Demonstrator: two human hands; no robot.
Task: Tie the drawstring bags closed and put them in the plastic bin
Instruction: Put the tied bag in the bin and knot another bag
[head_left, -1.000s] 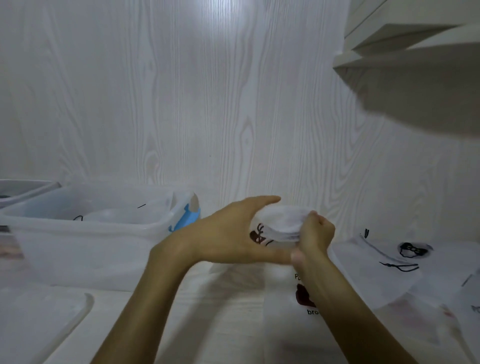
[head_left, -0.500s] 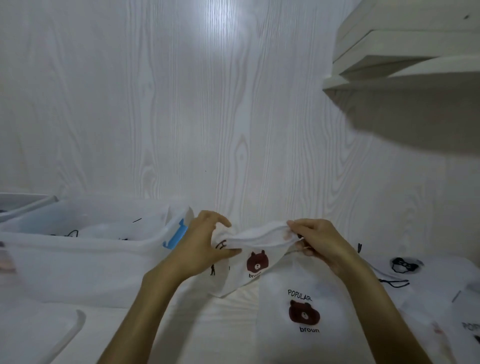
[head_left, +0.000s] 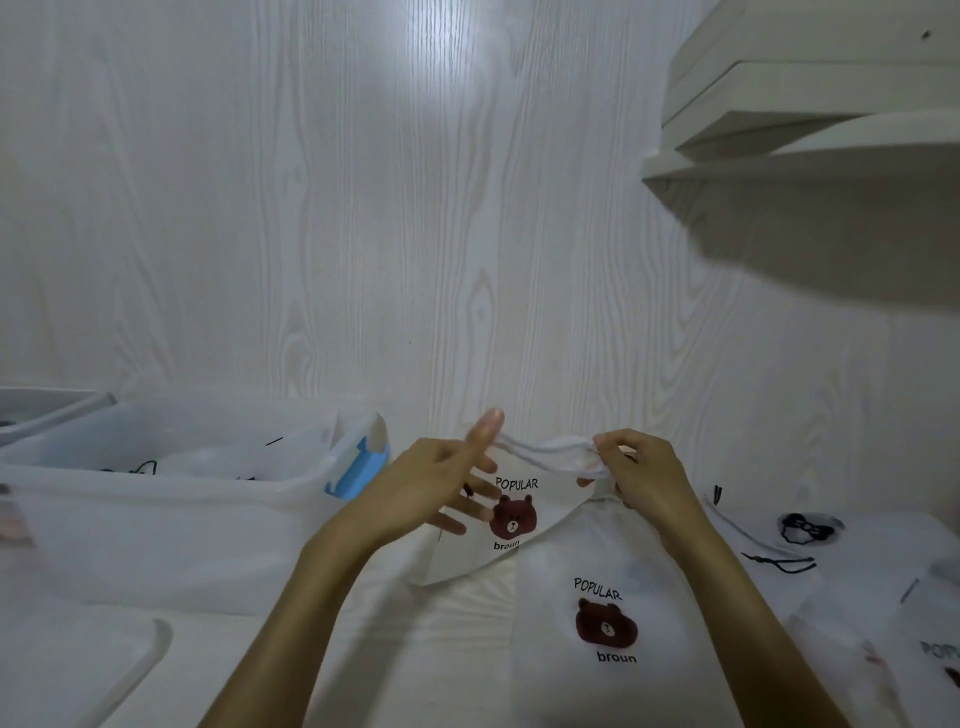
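A white drawstring bag (head_left: 524, 540) printed with a brown bear hangs in front of me above the table. My right hand (head_left: 641, 470) pinches its gathered top edge at the right end. My left hand (head_left: 441, 486) is at the bag's left end with fingers spread and straight, the forefinger raised against the top hem. The clear plastic bin (head_left: 171, 519) with a blue latch stands to the left and holds some bags with black cords. Another bear bag (head_left: 608, 629) lies flat on the table under my right forearm.
More flat bags with black cords (head_left: 779, 545) lie at the right. A clear lid (head_left: 78, 670) rests at the front left. A second container's corner (head_left: 47, 410) shows at far left. A white shelf (head_left: 810, 124) juts out at the upper right, above the wood-grain wall.
The bag, bunched between both hands a second ago, has been stretched out sideways. My left hand has let go of its grip and spread its fingers. My right hand keeps its pinch.
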